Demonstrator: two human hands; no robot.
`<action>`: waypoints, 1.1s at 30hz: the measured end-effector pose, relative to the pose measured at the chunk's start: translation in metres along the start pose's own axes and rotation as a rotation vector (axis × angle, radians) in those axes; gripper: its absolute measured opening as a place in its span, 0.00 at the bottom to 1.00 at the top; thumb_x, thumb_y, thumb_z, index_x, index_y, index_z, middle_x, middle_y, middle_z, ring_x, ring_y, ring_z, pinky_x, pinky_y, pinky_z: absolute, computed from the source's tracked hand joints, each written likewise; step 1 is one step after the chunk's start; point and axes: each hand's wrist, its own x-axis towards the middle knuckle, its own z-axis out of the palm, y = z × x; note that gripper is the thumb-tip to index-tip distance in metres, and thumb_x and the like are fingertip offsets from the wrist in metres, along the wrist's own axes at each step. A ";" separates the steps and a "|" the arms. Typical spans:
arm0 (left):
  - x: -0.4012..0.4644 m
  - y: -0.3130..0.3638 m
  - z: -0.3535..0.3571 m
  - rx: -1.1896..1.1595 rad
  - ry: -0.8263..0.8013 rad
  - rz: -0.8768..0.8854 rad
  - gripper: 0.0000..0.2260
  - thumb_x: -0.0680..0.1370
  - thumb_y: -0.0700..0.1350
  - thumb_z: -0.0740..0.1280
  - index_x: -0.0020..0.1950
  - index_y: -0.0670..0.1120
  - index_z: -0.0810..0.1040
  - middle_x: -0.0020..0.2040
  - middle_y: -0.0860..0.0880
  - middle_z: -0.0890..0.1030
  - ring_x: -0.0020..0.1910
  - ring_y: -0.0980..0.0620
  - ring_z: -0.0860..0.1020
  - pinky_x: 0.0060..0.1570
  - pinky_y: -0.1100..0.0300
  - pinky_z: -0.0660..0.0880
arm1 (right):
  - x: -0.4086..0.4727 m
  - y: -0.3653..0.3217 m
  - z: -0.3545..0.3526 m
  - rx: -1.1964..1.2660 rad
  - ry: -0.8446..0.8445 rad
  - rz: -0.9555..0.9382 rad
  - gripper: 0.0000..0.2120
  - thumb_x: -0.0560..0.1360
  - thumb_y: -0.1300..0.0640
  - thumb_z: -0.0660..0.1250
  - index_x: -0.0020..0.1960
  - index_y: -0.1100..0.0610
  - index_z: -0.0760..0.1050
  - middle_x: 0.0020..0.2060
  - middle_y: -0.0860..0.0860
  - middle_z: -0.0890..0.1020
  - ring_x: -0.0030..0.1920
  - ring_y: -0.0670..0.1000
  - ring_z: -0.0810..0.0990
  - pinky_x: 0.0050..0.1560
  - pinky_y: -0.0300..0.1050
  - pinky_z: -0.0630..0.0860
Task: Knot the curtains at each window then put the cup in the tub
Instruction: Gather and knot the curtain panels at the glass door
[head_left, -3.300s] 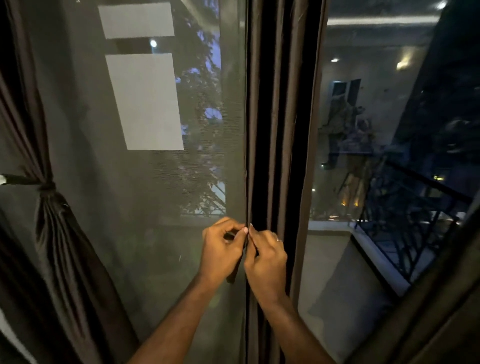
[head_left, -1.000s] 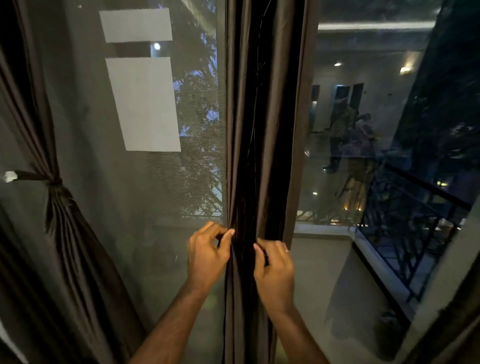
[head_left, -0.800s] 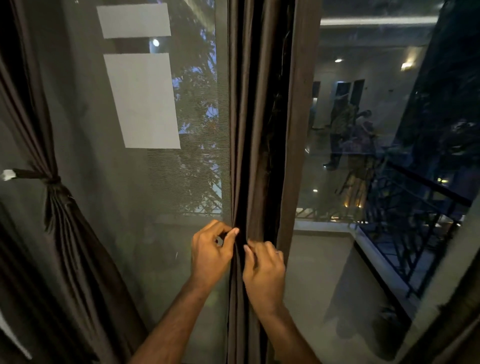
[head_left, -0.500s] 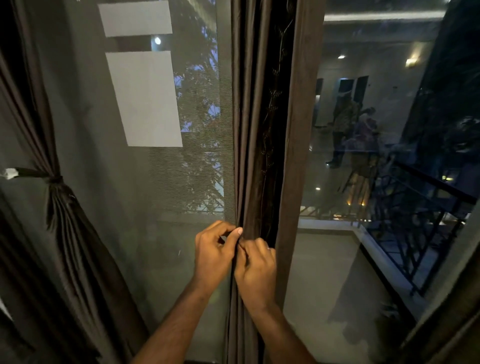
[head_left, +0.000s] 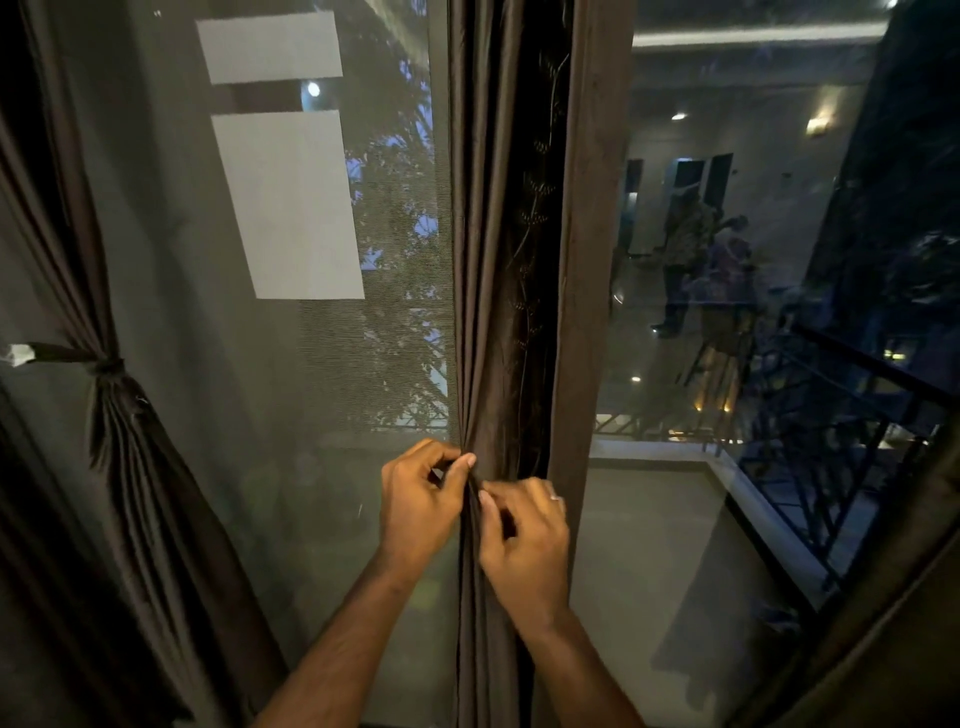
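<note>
Both hands met low in the middle of the frame on the brown curtain (head_left: 511, 291) that hung straight down the centre. The left hand (head_left: 418, 512) had a narrow grip, thumb and curled forefinger pinching the curtain's left edge. The right hand (head_left: 527, 540), just beside it and slightly lower, had its fingers curled in, its thumb tip pressed against the same gathered folds; a ring (head_left: 556, 498) showed on one finger. The hands were almost touching, the fabric bunched between them.

The curtain's dark inner fold bore a faint leafy pattern. At the left of the frame a second curtain (head_left: 140, 467) was already gathered and cinched by a tie (head_left: 67, 354) at mid-height. Between the two curtains, a mesh screen (head_left: 395, 312) covered the glass, with two pale rectangular patches (head_left: 288, 202) at upper left. On the right, the window pane (head_left: 727, 312) showed reflections of lights and a dark balcony railing (head_left: 857, 415). No cup or tub was in view.
</note>
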 end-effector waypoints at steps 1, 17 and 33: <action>0.001 -0.003 -0.001 0.010 0.005 0.000 0.09 0.74 0.44 0.73 0.35 0.49 0.79 0.35 0.56 0.79 0.33 0.60 0.77 0.36 0.70 0.69 | 0.001 0.004 -0.006 0.011 0.065 0.044 0.05 0.76 0.54 0.72 0.50 0.53 0.78 0.47 0.46 0.77 0.48 0.51 0.77 0.50 0.46 0.72; 0.000 -0.007 0.017 -0.010 -0.022 0.039 0.09 0.75 0.48 0.71 0.36 0.49 0.78 0.35 0.56 0.77 0.34 0.56 0.77 0.34 0.62 0.71 | -0.003 0.035 -0.012 -0.178 -0.013 0.096 0.05 0.77 0.64 0.69 0.46 0.58 0.83 0.39 0.51 0.81 0.40 0.55 0.80 0.43 0.49 0.76; 0.000 0.002 0.012 -0.031 -0.074 0.046 0.08 0.75 0.43 0.72 0.36 0.46 0.78 0.35 0.56 0.77 0.36 0.57 0.77 0.36 0.63 0.73 | -0.007 0.001 0.009 -0.199 -0.091 0.041 0.07 0.72 0.70 0.73 0.46 0.61 0.83 0.36 0.54 0.80 0.37 0.57 0.80 0.42 0.51 0.74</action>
